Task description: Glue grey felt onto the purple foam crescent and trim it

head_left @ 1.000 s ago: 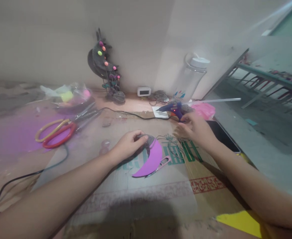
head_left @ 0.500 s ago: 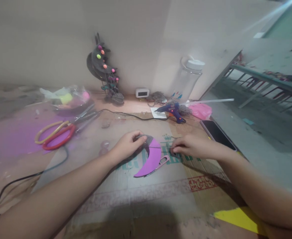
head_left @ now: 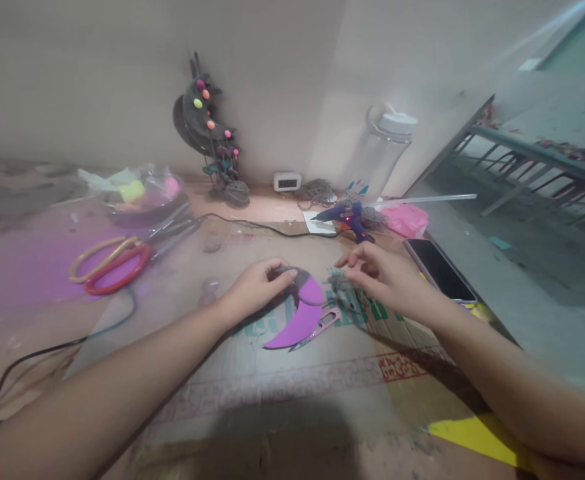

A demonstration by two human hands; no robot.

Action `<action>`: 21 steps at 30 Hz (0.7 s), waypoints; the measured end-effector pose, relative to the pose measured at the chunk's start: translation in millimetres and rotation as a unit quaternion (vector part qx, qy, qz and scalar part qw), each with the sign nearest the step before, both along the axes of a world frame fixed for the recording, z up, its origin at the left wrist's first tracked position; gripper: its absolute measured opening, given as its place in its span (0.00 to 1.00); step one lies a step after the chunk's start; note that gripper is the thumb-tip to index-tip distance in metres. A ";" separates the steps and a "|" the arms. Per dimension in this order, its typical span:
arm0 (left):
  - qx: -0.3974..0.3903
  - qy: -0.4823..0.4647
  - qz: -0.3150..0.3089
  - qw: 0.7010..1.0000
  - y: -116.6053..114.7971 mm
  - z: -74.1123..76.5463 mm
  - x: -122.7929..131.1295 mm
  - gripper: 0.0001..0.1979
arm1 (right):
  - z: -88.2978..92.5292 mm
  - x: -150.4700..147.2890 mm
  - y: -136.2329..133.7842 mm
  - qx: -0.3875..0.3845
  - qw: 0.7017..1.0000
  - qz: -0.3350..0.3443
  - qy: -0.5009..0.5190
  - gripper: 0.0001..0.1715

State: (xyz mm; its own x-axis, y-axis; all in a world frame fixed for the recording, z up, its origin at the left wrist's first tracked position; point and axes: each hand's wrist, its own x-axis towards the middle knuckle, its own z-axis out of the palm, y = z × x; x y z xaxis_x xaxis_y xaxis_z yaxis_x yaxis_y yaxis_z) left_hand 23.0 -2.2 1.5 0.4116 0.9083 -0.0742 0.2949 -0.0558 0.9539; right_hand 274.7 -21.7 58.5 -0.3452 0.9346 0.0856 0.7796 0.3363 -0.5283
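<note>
My left hand [head_left: 258, 287] pinches the upper end of a purple crescent moon cutout [head_left: 298, 321], which lies on a cardboard sheet. Grey yarn [head_left: 300, 276] is wrapped round that upper part, and a loose strand crosses the purple surface. My right hand [head_left: 388, 279] hovers to the right with its fingers apart, above a small bundle of grey yarn [head_left: 345, 295]. Whether a strand touches its fingers is hard to see. Beside the crescent's lower right edge are pink-handled thread snips [head_left: 326, 323].
Red-and-tan-handled scissors [head_left: 117, 267] lie left, near a plastic bag of pompoms [head_left: 137, 193]. Behind are a decorated grey moon [head_left: 200, 123], a small clock [head_left: 287, 181], a blue glue gun [head_left: 345, 215] and a bottle [head_left: 382, 157]. A phone [head_left: 441, 270] rests near the right table edge.
My right hand has risen off the yarn bundle, and its fingers have spread. The strand on the crescent has slackened into a curve. My left hand keeps its hold.
</note>
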 end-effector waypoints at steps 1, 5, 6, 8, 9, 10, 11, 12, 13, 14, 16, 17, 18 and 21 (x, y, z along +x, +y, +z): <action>0.007 0.001 0.000 1.000 0.3 -0.4 -0.1 0.16 | -2.7 -6.8 -5.0 -0.040 0.997 0.011 0.059 0.14; 0.017 -0.005 -0.002 1.000 1.7 -2.2 -0.3 0.17 | -20.4 -27.2 -17.1 -0.160 0.976 0.022 0.150 0.27; 0.016 -0.009 -0.002 1.000 1.8 -2.3 -0.3 0.17 | -25.0 -29.6 -17.5 -0.183 0.971 0.023 0.154 0.30; 0.018 -0.015 0.003 1.000 2.0 -2.4 -0.2 0.17 | -31.9 -31.7 -16.4 -0.213 0.965 0.018 0.151 0.28; 0.022 -0.015 0.008 1.000 2.1 -2.4 -0.2 0.16 | -34.1 -32.1 -15.5 -0.221 0.965 0.016 0.142 0.23; 0.026 -0.015 0.012 0.999 2.3 -2.4 -0.1 0.16 | -35.6 -32.2 -14.9 -0.225 0.965 0.016 0.132 0.16; 0.029 -0.016 0.014 0.999 2.5 -2.6 -0.2 0.16 | -36.7 -32.5 -14.7 -0.227 0.966 0.015 0.123 0.12; 0.030 -0.019 0.014 0.999 2.8 -2.8 -0.3 0.16 | -37.4 -33.0 -14.9 -0.228 0.966 0.013 0.120 0.10; 0.029 -0.025 0.011 0.999 3.1 -3.0 -0.5 0.16 | -37.9 -33.7 -15.4 -0.230 0.965 0.011 0.122 0.12; 0.025 -0.031 0.008 0.999 3.3 -3.2 -0.7 0.16 | -38.2 -34.5 -16.1 -0.230 0.965 0.010 0.127 0.13; 0.016 -0.037 0.004 0.999 3.7 -2.8 -1.1 0.17 | -37.8 -35.7 -17.1 -0.225 0.965 0.011 0.131 0.13; 0.014 -0.035 0.007 0.999 3.7 -2.2 -1.3 0.17 | -36.9 -35.5 -17.1 -0.222 0.967 0.016 0.128 0.13; 0.016 -0.028 0.012 0.999 3.6 -1.4 -1.3 0.17 | -35.5 -34.7 -16.6 -0.214 0.969 0.021 0.122 0.12; 0.037 0.006 0.029 0.999 3.0 0.7 -1.0 0.17 | -29.8 -28.7 -12.7 -0.145 0.984 0.019 0.100 0.11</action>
State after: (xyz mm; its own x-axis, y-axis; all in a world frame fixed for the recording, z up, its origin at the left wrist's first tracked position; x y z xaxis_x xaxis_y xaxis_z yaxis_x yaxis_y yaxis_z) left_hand 22.0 0.8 2.2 0.3576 0.9338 -0.0099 0.3111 -0.1090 0.9441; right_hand 246.1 -34.5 28.7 -0.3837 0.9165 -0.1133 0.6406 0.1758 -0.7475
